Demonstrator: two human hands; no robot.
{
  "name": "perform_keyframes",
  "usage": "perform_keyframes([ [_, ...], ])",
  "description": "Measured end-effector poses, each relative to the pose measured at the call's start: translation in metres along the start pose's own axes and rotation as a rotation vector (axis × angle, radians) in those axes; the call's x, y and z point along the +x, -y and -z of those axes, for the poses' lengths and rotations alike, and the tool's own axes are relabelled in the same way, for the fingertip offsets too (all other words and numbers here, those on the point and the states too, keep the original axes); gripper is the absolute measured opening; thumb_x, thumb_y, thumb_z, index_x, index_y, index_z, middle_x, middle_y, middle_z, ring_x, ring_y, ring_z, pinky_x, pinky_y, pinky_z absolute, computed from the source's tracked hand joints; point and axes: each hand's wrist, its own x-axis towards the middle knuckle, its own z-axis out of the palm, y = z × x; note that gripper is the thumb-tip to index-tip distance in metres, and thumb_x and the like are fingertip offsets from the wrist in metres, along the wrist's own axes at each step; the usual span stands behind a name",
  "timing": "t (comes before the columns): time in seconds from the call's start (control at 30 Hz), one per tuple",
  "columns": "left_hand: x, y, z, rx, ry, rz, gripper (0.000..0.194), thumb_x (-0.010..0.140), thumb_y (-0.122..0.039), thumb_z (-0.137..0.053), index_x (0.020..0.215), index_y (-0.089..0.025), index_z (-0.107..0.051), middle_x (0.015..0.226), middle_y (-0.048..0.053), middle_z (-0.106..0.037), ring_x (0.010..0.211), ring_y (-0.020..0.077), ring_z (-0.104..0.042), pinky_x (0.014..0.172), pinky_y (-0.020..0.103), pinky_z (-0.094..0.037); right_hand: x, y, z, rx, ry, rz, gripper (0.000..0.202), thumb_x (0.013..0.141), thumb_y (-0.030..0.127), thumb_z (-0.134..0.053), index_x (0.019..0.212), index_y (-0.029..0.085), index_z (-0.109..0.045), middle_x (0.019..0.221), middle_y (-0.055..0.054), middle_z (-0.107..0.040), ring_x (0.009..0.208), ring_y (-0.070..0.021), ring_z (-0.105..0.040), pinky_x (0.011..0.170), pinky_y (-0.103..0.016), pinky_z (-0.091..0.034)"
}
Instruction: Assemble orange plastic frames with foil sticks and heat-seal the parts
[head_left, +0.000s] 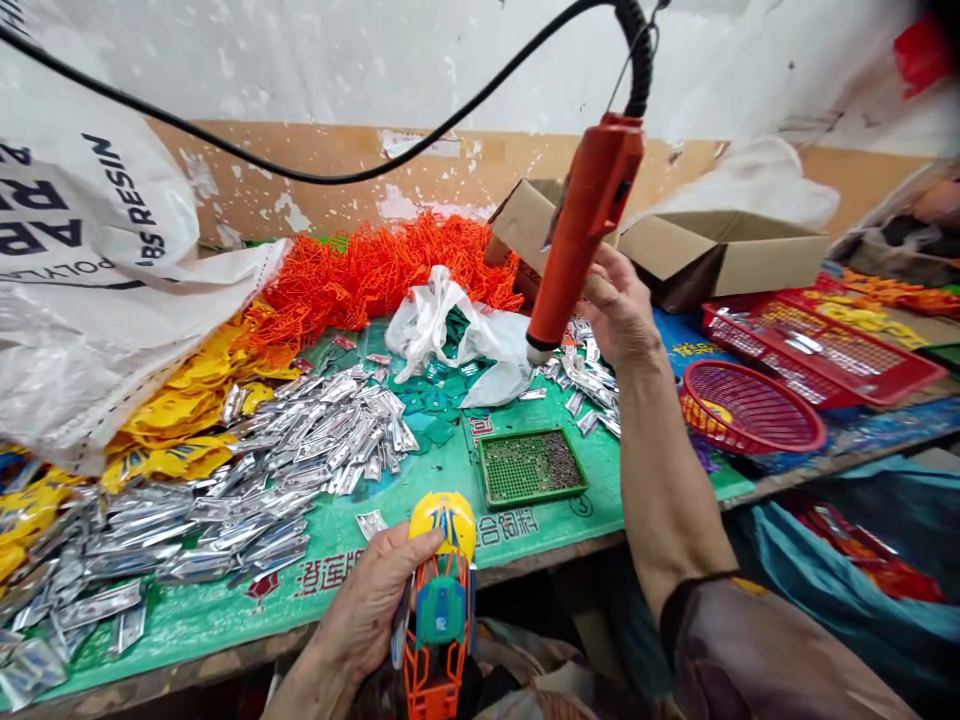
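Note:
In my left hand (375, 590) is a toy car (441, 610) with a yellow hood, an orange frame and a teal middle; my fingers are closed on its left side, near the table's front edge. My right hand (619, 305) is raised beside a red electric screwdriver (581, 230), which hangs tilted from a black cable. Those fingers are loosely bent and reach behind its body, not wrapped round the front; their tips are partly hidden. Below the screwdriver, a green tray (517, 498) holds small screws, heaped toward its right side.
Silvery parts (330, 430) are piled on the left, beside yellow shells (180, 400). Behind lie orange frames (375, 270) and a white plastic bag (435, 320) with green pieces. Cardboard boxes (727, 250), a red round basket (750, 405) and red trays (840, 345) stand right.

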Motion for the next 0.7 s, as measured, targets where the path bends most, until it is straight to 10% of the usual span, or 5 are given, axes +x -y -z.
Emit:
perform_keyframes([
  [0.07, 0.001, 0.002, -0.003, -0.004, -0.023, 0.008, 0.031, 0.064, -0.036, -0.085, 0.073, -0.011, -0.069, 0.058, 0.004, -0.068, 0.045, 0.0106, -0.057, 0.045, 0.019, -0.048, 0.008, 0.005, -0.024, 0.323, 0.175, -0.064, 0.058, 0.074, 0.052, -0.067, 0.12, 0.02, -0.051, 0.11, -0.008, -0.058, 0.097, -0.0222, -0.06, 0.079, -0.042, -0.052],
  [0.2, 0.004, 0.007, -0.003, 0.001, -0.047, 0.04, 0.03, 0.066, -0.037, -0.084, 0.074, -0.011, -0.07, 0.061, 0.004, -0.069, 0.046, 0.0109, -0.057, 0.045, 0.02, -0.048, 0.004, 0.024, -0.061, 0.453, 0.122, -0.18, 0.055, 0.054, 0.03, -0.083, 0.098, 0.017, -0.053, 0.087, 0.001, -0.053, 0.076, -0.015, -0.056, 0.072, -0.036, -0.051],
  [0.37, 0.008, 0.012, 0.002, 0.025, 0.007, 0.101, 0.029, 0.071, -0.038, -0.08, 0.074, -0.011, -0.071, 0.062, 0.006, -0.07, 0.049, 0.0114, -0.059, 0.048, 0.02, -0.048, -0.023, 0.059, -0.051, 0.56, 0.361, -0.246, 0.054, 0.061, 0.035, -0.078, 0.106, 0.016, -0.055, 0.078, 0.004, -0.047, 0.073, -0.0148, -0.057, 0.066, -0.034, -0.05],
  [0.7, 0.009, 0.008, -0.007, 0.028, 0.07, 0.136, 0.034, 0.072, -0.043, -0.079, 0.081, -0.011, -0.072, 0.066, 0.005, -0.069, 0.05, 0.0102, -0.056, 0.047, 0.019, -0.046, -0.106, 0.059, -0.027, 0.401, -0.019, -0.337, 0.035, 0.064, 0.016, -0.073, 0.096, 0.022, -0.06, 0.074, 0.003, -0.059, 0.067, -0.0163, -0.057, 0.065, -0.034, -0.049],
])
